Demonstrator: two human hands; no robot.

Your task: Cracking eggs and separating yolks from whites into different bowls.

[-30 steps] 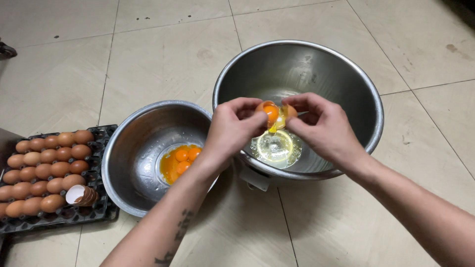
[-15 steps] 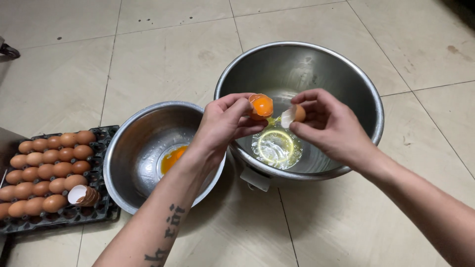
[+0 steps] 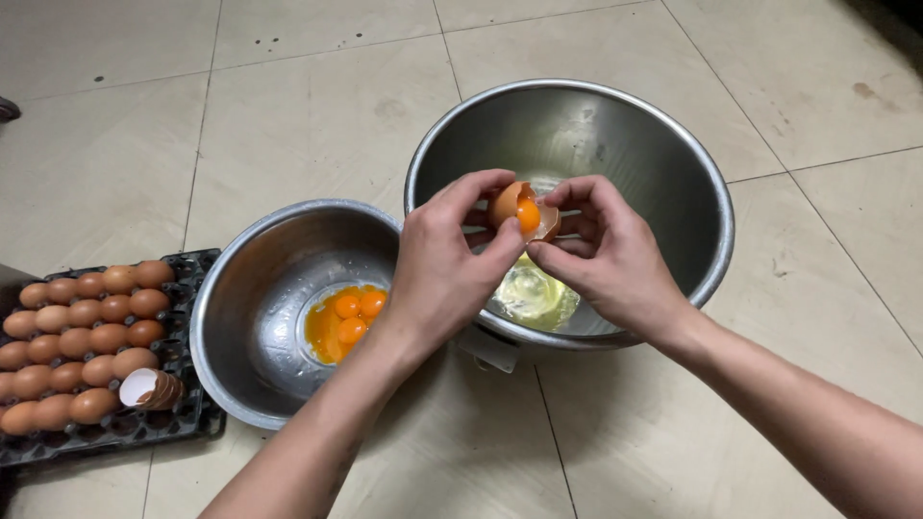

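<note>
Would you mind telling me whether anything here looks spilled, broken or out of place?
Nothing is spilled. The only oddity is a stack of empty shells lying on the egg tray among the whole eggs.

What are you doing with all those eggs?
Both hands, left and right, hold a cracked eggshell with the yolk in it over the big bowl, where egg white has pooled. The small bowl beside it holds several yolks. A tray of brown eggs with stacked empty shells sits on the floor to the left.
</note>
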